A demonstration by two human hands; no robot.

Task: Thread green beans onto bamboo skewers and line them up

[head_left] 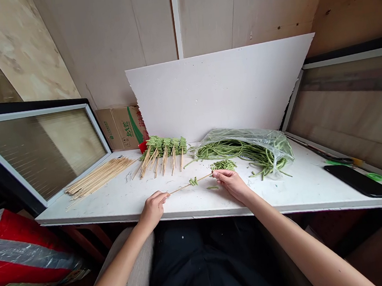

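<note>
1. Head view: the left hand (153, 209) has its grip closed on one end of a skewer (181, 188), above the front edge of the bench (198, 203).
2. The right hand (230, 183) has its grip pinched at the skewer's other end; whether it also holds a bean piece, I cannot tell.
3. The skewer lies between the hands, slanting up to the right, with a few bean pieces (193, 181) threaded near its middle.
4. A pile (224, 164) of cut beans sits just beyond the right hand; one loose piece (212, 187) lies on the bench just left of that hand.
5. Behind the pile, long beans (226, 150) lie partly inside a clear bag (231, 133).
6. Loaded skewers (166, 141) are stacked at the back, left of the bag, sticks toward the person.
7. Bare skewers (99, 176) lie bundled at the left.
8. A phone (361, 181) rests at the right end.
</note>
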